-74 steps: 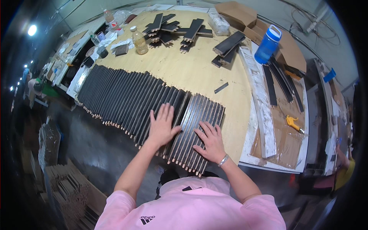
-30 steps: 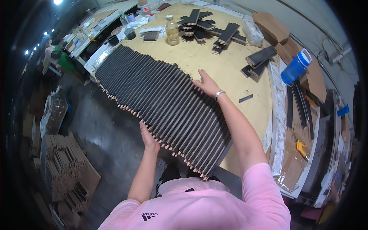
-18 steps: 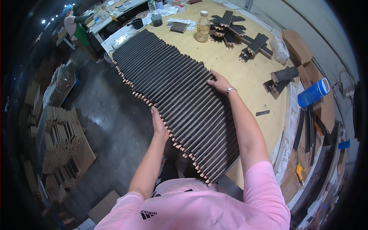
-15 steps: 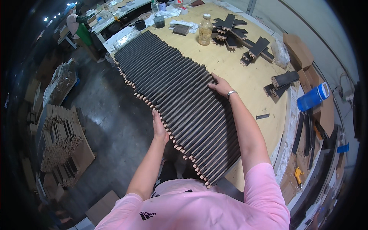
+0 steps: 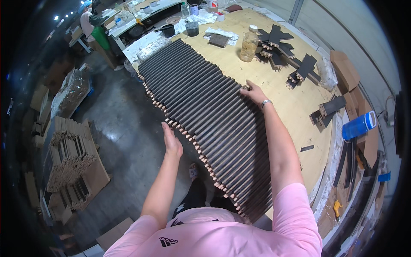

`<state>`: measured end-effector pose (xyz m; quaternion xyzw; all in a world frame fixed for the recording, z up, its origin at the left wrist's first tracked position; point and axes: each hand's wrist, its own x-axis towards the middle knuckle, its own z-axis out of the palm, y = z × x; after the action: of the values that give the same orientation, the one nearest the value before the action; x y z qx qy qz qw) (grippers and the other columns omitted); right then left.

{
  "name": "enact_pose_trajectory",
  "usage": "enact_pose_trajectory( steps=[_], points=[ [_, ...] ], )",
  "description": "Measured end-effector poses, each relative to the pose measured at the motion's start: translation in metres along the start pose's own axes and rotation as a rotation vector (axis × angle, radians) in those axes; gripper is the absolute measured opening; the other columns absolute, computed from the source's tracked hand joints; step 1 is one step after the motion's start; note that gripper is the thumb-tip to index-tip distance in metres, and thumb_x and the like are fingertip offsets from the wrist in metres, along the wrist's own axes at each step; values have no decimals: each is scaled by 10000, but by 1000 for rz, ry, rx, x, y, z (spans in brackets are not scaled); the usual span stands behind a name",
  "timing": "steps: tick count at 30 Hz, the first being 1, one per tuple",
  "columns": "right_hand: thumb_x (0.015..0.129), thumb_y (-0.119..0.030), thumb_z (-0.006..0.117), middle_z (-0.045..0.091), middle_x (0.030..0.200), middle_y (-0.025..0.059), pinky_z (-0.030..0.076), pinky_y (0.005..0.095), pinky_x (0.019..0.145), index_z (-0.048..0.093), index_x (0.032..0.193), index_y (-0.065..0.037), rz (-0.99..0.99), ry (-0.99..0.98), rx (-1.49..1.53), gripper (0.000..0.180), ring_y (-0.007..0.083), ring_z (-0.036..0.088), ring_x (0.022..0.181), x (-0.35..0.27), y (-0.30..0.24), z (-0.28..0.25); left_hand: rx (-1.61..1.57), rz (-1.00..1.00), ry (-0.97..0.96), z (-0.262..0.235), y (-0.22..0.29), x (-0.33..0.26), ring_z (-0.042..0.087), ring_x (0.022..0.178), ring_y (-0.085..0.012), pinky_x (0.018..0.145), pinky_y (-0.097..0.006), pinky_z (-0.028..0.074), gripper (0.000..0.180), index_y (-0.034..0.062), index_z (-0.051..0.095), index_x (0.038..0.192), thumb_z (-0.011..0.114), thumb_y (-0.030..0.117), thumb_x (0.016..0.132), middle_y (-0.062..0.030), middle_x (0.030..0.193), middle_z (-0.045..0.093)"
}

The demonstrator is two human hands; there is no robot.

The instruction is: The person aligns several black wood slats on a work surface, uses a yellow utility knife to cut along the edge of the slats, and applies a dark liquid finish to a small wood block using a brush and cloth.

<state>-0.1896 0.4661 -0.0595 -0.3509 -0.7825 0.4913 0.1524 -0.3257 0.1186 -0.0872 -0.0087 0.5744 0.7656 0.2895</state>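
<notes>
Workbench [image 5: 295, 107]: pale wooden top, running from 11 o'clock down to 4 o'clock.

Row of slats [image 5: 205, 115]: long dark slats with pale ends, laid side by side across the near edge of the workbench, from 11 o'clock to 5 o'clock. The row is judged largely squared up; the pale ends along the near edge form a fairly even line, with slight stepping near the middle, so some evening-out appears left.

Cardboard stacks [image 5: 68, 158]: on the floor at 9 o'clock, well apart from the row.

Boxes [image 5: 344, 73]: brown, at 2 o'clock on the far edge of the workbench.

Loose slat bundles [image 5: 291, 60]: crossed dark pieces at 1 o'clock, not joined to the row.

Blue container [image 5: 358, 125]: lying at 3 o'clock.

Bottle [image 5: 249, 43]: clear, amber contents, upright at 12 o'clock.

Left hand [image 5: 171, 141]: flat and open, fingers straight, set against the pale slat ends at the near edge; nothing is grasped.

Right hand [image 5: 256, 92]: fingers spread and slightly curled over the far ends of the slats at the centre; pressed on, not closed around anything.
</notes>
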Motion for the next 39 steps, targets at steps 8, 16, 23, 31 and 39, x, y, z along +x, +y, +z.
enact_pose_trajectory(
  steps=[8, 16, 23, 31, 39],
  points=[
    [760, -279, 781, 552, 1330, 207, 382, 332, 1058, 455, 1374, 27, 14, -55, -186, 759, 285, 528, 1243, -7, -12, 7, -217, -121, -24, 6, -8, 62, 309, 1387, -255, 1145, -392, 271, 770, 52, 140, 1507, 347, 573, 980, -108, 1536, 252],
    [821, -338, 717, 458, 1425, 200, 361, 332, 1075, 397, 1412, 27, -71, 80, -129, 765, 283, 463, 1304, 69, -37, 25, -91, -53, 90, -24, 45, 104, 34, 1472, -253, 1144, -513, -78, 952, 54, 78, 1524, 316, 730, 897, -138, 1589, 106],
    [840, -382, 673, 557, 1316, 220, 411, 340, 1024, 456, 1381, 4, -2, -37, -165, 699, 290, 564, 1197, 118, -54, 80, -292, -40, 40, -20, 47, 165, 125, 1460, -239, 1177, -405, 116, 836, 83, 76, 1534, 370, 612, 957, -64, 1600, 94],
    [853, -403, 659, 535, 1338, 224, 421, 363, 1020, 399, 1432, -48, -82, 93, -273, 727, 332, 536, 1229, 139, -76, 93, -379, -15, -93, -33, 70, 188, 103, 1466, -226, 1189, -363, 110, 841, 56, 20, 1526, 327, 606, 970, -97, 1603, 29],
    [932, -464, 494, 485, 1404, 153, 420, 400, 1023, 394, 1426, -75, -121, 45, -553, 637, 326, 522, 1228, 162, -114, 144, -167, 125, 5, -44, 88, 225, 71, 1471, -217, 1189, -353, 84, 862, 50, -12, 1523, 301, 628, 965, -106, 1603, 23]
  ],
)
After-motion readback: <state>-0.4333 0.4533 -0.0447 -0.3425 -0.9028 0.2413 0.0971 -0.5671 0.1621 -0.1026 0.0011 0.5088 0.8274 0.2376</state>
